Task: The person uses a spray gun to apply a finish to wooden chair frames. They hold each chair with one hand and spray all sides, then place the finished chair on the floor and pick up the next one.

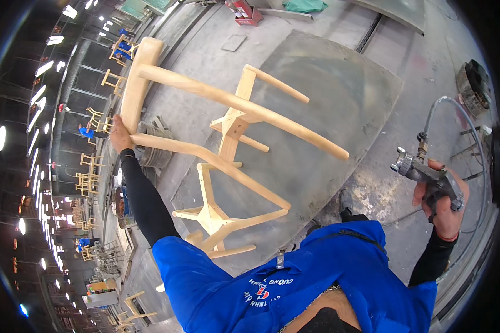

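Observation:
My left hand (121, 136) is stretched out to the left, gripping a pale wooden chair frame (244, 105) by the end of its wide top rail. Two long posts run from that rail toward the right. Cross-shaped wooden joints with short legs, one above (233, 125) and one below (215, 219), show beside the posts; I cannot tell whether all belong to one chair. On the right, my right hand (450, 200) is closed around a metal spray gun (414, 165), whose nozzle points left toward the chair. A thin grey hose (430, 111) loops from the gun.
Beneath the chair lies a large grey, stained sheet (339, 83) on the floor. A dark bucket-like container (473, 86) stands far right. Red fire extinguishers (241, 10) sit in a holder at the top. More wooden chairs and people in blue line the left background.

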Demonstrator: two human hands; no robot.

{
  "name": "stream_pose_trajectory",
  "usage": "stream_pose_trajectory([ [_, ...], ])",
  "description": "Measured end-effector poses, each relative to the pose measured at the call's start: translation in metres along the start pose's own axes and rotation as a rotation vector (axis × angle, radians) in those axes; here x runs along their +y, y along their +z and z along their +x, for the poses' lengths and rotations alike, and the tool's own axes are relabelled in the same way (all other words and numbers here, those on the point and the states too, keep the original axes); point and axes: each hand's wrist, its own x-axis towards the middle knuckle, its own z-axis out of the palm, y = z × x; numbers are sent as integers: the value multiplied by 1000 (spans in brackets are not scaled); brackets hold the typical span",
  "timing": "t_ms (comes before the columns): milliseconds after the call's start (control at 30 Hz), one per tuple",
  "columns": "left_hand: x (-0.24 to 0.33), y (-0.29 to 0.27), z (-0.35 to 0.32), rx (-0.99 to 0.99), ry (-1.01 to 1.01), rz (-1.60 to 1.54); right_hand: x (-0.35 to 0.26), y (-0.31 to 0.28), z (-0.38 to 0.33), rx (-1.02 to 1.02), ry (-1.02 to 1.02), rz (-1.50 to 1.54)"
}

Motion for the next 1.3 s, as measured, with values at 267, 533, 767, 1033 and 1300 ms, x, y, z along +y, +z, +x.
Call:
stream_pose_trajectory([
  [267,-5,-2,-9,7,-46,-67,10,-12,-21,38,308,-207],
  [533,18,-9,-20,-29,12,26,9,40,-3,77,5,34],
  [767,29,-12,-22,-102,-87,134,6,62,-1,103,-189,205],
  [1033,98,-13,-35,-330,30,261,31,57,-3,108,-30,75],
  [1300,261,34,-119,-409,665,-25,55,38,0,147,183,4],
])
